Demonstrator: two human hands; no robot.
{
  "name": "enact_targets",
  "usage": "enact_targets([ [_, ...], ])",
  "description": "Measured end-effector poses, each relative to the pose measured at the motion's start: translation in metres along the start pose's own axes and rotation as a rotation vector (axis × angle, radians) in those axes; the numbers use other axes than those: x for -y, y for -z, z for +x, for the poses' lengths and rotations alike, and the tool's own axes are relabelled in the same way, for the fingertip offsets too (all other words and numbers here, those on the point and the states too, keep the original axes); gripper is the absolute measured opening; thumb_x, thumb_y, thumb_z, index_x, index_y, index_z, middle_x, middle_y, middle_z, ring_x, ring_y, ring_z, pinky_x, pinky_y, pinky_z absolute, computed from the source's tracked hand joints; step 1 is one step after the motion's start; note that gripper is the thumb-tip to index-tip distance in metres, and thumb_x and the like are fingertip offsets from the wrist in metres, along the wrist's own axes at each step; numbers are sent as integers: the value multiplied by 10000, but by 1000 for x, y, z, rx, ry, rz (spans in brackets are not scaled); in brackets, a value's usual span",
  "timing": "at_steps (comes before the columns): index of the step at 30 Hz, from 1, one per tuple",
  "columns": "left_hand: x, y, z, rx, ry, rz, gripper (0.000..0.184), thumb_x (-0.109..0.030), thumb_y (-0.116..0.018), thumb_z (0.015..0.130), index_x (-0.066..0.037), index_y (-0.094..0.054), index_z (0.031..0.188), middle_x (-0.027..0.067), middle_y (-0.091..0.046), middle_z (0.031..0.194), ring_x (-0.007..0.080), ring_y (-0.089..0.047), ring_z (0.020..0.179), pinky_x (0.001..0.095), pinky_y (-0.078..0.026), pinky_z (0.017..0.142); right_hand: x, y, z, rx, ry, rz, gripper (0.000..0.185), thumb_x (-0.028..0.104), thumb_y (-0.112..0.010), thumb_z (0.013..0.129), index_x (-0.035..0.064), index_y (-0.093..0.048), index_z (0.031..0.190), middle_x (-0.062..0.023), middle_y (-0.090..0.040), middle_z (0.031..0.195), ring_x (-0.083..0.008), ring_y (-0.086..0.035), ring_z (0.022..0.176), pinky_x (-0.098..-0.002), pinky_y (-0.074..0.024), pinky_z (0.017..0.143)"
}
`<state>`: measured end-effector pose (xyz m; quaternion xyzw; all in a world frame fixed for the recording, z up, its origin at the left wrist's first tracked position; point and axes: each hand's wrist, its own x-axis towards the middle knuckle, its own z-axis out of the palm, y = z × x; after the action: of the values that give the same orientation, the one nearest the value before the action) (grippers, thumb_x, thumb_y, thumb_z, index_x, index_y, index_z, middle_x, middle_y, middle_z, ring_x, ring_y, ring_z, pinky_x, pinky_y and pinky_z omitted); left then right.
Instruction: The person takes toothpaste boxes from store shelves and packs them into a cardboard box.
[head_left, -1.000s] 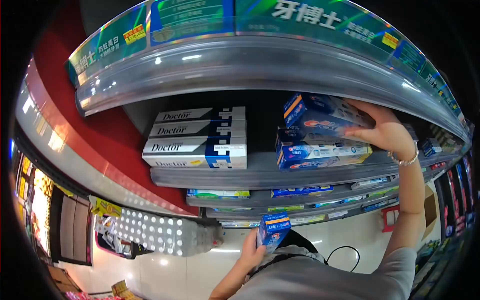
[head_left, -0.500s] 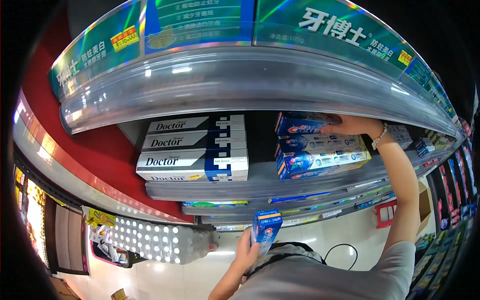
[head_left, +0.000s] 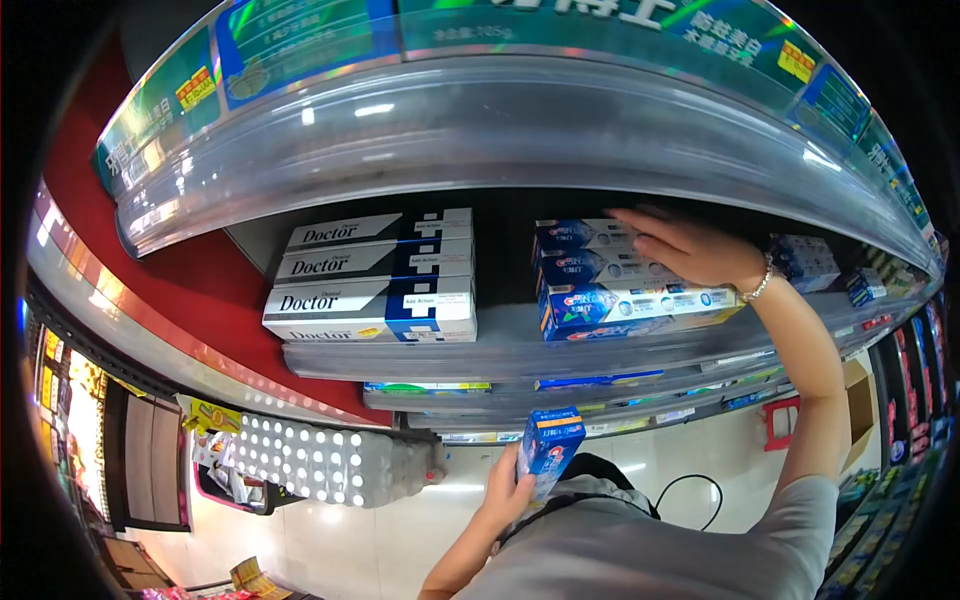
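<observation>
Blue carton [head_left: 553, 450], orange band [head_left: 557, 423] | left fingers [head_left: 524, 487]: grasping it | right fingers [head_left: 662, 250]: unclenched, extended over blue-white cartons [head_left: 630, 302]

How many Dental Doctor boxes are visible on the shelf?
3: front box, middle box and rear box, in a row going back, at left on the shelf. More may be hidden behind.

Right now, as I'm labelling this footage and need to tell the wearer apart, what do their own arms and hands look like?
The right hand is ungloved, with a pale, shiny bracelet at the wrist; a short grey sleeve ends above the elbow. The left hand is ungloved too, its forearm uncovered; its sleeve can't be made out.
</observation>
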<state>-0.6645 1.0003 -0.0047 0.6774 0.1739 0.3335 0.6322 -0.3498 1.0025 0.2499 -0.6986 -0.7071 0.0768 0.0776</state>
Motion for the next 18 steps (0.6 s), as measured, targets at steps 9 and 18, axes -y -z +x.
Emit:
enact_targets([
  [9,-11,-12,-4,47,-22,-14,506,-336,-466,817,56,-396,1128,182,-529,956,264,-532,851,326,-405,763,5,-11,-6,-70,-101,-58,460,352,-328,908,108,-316,1297,-158,-469,1117,-280,-505,994,-345,-396,854],
  [18,-40,-24,7,-39,26,-293,737,-576,-481,768,27,-338,1166,157,-523,1016,232,-539,900,340,-438,780,58,48,-89,-521,94,-98,383,271,-483,829,57,-500,1147,-155,-528,1101,-295,-509,1000,-354,-394,857],
])
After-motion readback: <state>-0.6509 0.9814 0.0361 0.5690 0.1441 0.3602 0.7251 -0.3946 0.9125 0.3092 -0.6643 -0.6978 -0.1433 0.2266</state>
